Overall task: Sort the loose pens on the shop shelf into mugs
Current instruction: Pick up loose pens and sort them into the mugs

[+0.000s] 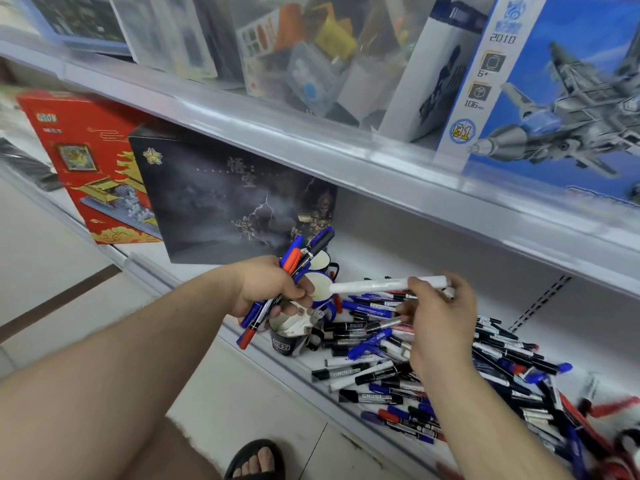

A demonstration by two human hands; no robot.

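White pen (388, 285) lies across our right hand (440, 320), held at its right end by the fingertips, with its long axis running nearly level, left to right. Its free left end points toward the mugs and sits just over the rim of the white mug (320, 289), so we judge that the coming move turns on tipping that end down into the mouth. A second, darker pen (388, 322) also seems pinched lower in the same hand, though the blur keeps us from being sure.

Our left hand (270, 289) is curled tight round a bundle (294, 271) of blue, red and black pens, which stand tilted, with caps up and to the right. This hand is nearer the mugs, just beside them, partly covering the white one.

We count three mugs close together at the shelf's (433, 258) left end: the white mug with a blue handle in the middle, another mug (325, 261) behind it, and a dark mug (289, 336) in front, near the shelf edge. From what we can see, the white mug looks empty inside; the other two we cannot judge, as the hand and bundle hide their mouths in part.

Loose pens (450, 382) lie in a thick heap to the right of the mugs, spreading along the shelf, so we judge most of the sorting is yet to do.
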